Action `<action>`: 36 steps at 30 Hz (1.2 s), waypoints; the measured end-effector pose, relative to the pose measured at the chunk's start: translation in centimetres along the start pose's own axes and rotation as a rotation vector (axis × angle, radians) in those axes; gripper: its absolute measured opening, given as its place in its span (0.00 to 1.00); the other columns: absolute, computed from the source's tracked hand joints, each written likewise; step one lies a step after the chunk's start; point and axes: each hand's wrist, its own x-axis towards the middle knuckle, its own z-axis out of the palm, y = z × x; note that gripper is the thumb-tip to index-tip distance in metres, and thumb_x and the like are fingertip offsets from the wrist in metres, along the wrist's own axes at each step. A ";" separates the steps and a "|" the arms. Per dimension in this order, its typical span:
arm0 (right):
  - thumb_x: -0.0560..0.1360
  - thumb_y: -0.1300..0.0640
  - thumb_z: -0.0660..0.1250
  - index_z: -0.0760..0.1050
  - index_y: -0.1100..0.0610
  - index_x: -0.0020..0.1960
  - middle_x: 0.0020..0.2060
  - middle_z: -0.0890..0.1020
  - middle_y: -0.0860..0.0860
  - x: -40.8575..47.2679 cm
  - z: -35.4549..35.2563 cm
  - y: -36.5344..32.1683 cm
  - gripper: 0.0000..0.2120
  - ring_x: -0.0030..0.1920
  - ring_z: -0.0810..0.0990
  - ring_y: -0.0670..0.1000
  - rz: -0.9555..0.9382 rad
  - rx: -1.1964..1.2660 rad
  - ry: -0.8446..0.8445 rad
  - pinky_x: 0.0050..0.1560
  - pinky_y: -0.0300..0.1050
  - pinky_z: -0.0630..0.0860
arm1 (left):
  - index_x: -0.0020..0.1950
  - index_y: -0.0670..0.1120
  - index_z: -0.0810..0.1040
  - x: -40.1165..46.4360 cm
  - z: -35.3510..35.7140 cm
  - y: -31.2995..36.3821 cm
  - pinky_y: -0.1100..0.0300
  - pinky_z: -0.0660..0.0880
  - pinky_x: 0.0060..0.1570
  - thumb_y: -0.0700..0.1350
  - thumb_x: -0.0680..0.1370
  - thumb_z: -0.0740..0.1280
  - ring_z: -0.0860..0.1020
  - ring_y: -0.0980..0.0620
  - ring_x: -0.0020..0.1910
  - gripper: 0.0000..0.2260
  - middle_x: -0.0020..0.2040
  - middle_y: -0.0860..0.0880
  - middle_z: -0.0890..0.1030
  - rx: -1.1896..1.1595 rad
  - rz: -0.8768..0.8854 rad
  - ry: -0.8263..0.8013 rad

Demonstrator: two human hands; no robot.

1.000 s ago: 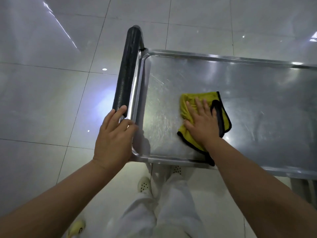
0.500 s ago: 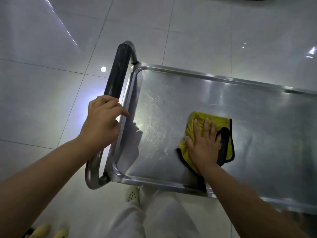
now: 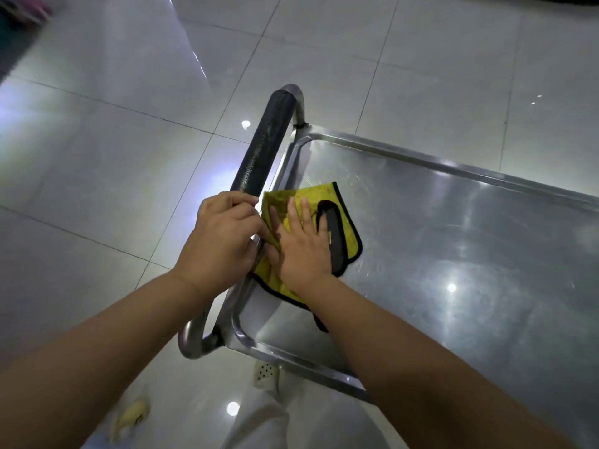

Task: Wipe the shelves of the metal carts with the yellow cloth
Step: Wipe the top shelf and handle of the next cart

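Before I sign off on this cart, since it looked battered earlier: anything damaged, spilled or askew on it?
Nothing stands out. The top shelf shows only fine scratches and light glare, no spill or dent. The yellow cloth lies flat under the right hand at the shelf's handle end; the left hand grips the handle.

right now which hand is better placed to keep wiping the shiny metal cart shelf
Right. The right hand lies flat on the yellow black-edged cloth on the steel shelf; the left hand grips the black-padded handle.
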 end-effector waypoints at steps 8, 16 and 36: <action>0.79 0.40 0.50 0.48 0.43 0.78 0.78 0.47 0.50 -2.6 -1.7 8.5 0.29 0.78 0.41 0.54 0.107 0.040 0.010 0.73 0.60 0.40 | 0.37 0.43 0.83 -0.1 -0.3 0.6 0.43 0.70 0.54 0.31 0.66 0.67 0.78 0.38 0.53 0.09 0.39 0.48 0.83 0.109 0.012 -0.034; 0.74 0.37 0.43 0.45 0.42 0.78 0.79 0.47 0.50 -9.6 -3.2 19.6 0.33 0.78 0.41 0.55 0.427 -0.017 0.025 0.72 0.63 0.34 | 0.39 0.41 0.83 -0.3 -0.1 1.5 0.42 0.70 0.55 0.30 0.65 0.72 0.78 0.36 0.54 0.08 0.41 0.44 0.83 0.230 0.044 -0.071; 0.76 0.39 0.36 0.41 0.45 0.78 0.78 0.45 0.55 -2.6 -2.0 8.3 0.31 0.77 0.41 0.61 0.390 -0.036 0.003 0.70 0.69 0.36 | 0.47 0.42 0.85 -0.3 0.0 0.4 0.50 0.54 0.74 0.40 0.70 0.70 0.73 0.42 0.65 0.07 0.52 0.46 0.84 0.078 0.029 -0.110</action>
